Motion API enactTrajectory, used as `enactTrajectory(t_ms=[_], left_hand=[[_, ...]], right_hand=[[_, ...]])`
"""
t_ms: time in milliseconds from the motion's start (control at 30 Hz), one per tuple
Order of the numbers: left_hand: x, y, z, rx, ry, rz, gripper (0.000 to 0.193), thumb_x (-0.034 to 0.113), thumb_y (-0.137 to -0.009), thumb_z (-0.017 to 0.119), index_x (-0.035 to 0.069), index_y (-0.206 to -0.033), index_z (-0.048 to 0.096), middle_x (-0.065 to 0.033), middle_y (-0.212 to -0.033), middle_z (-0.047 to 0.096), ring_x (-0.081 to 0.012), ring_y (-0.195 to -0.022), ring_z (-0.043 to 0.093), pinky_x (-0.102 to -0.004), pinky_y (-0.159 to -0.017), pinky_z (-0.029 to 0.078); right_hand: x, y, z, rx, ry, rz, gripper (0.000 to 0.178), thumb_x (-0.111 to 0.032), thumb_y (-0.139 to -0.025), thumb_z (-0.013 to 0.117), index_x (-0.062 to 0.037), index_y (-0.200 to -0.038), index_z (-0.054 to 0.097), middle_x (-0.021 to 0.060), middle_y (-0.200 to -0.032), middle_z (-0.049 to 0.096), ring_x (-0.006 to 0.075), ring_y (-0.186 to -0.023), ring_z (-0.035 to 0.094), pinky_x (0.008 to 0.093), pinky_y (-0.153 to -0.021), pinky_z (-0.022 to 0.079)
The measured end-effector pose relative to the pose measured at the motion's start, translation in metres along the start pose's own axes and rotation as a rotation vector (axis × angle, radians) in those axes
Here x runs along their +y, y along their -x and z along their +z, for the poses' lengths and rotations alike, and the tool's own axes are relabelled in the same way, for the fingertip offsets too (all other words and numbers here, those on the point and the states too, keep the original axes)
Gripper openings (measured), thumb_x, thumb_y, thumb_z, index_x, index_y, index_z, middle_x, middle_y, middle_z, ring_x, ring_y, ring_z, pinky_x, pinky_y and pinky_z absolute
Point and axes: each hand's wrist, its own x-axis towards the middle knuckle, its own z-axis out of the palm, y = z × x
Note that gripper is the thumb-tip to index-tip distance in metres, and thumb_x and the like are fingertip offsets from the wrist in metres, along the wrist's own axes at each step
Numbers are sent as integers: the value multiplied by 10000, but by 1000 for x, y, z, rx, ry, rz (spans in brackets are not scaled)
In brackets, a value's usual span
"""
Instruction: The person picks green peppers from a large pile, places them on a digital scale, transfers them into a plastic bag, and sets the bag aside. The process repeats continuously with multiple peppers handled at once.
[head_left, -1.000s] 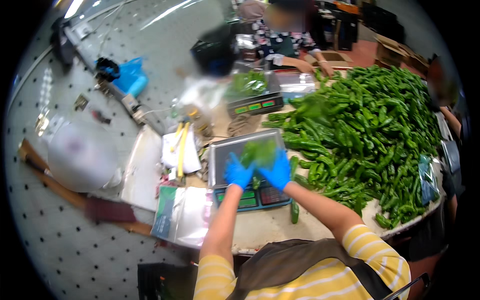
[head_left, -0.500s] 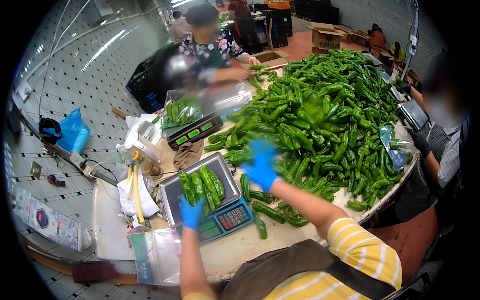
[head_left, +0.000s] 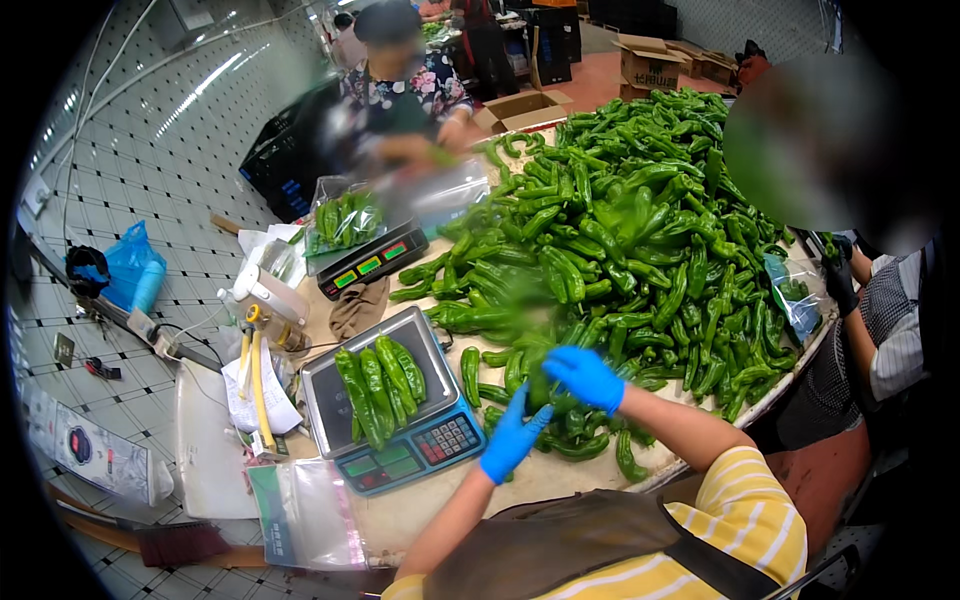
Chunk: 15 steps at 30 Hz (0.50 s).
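My right hand [head_left: 585, 379], in a blue glove, is at the near edge of a big heap of green peppers [head_left: 640, 250]. Its fingers are closed on a green pepper [head_left: 539, 383], blurred by motion. Close by, my blue-gloved left hand [head_left: 514, 437] reaches up beside that pepper, thumb and fingers apart. A blue digital scale [head_left: 438, 442] stands left of my hands. Several long green peppers [head_left: 372, 385] lie side by side on its metal pan [head_left: 325, 400], with neither hand touching them.
Clear plastic bags [head_left: 315, 515] lie at the near left edge. Beyond the scale are a brown cloth [head_left: 358, 310] and a second, black scale [head_left: 372, 262] bearing a bag of peppers [head_left: 345, 222]. One co-worker [head_left: 405, 110] works across the table, another [head_left: 870, 290] at the right.
My left hand has left the peppers on the scale and moved right to the heap's edge. My right hand has drawn nearer to me and right. The right co-worker has leaned in.
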Motion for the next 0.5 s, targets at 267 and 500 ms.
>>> enactTrajectory(t_ms=[267, 500], left_hand=[[13, 15, 6, 231, 259, -290, 345, 57, -847, 702, 41, -1160, 558, -62, -865, 614, -133, -660, 586, -271, -570, 488], [12, 22, -3, 206, 310, -317, 398, 92, -829, 730, 13, -1189, 578, -42, -833, 632, -130, -672, 604, -265, -603, 498]], right_hand=[[64, -139, -104, 505, 923, 121, 372, -73, -845, 572, -20, -1204, 489, 225, -959, 633, 407, -712, 656, 506, -617, 531], [60, -154, -127, 256, 955, 307, 307, -256, -840, 608, -35, -1052, 629, 219, -909, 693, 397, -830, 678, 485, -727, 547]])
